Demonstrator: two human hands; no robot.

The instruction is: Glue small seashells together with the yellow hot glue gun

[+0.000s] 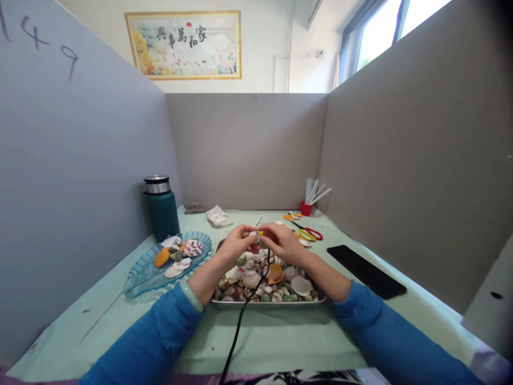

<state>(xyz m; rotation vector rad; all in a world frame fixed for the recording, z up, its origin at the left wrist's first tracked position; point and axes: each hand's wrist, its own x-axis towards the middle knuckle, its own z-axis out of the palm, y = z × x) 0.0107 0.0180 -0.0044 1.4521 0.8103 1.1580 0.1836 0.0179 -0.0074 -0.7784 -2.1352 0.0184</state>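
We hold a small white piece (pixel 255 234) between left hand (pixel 237 245) and right hand (pixel 282 241), fingers pinched narrow | above metal tray (pixel 267 302) of shells | black cable (pixel 240 321) hangs down.

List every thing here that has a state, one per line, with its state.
left hand: raised over the tray, fingertips pinching a small item.
right hand: meets the left, pinching the same item.
small item: held between both hands, too small to identify.
metal tray: full of shells.
blue glass dish: holds a few shells.
green flask: upright, lid on.
scissors: lying flat, blades closed.
phone: screen dark.
red cup: upright, holding white sticks.
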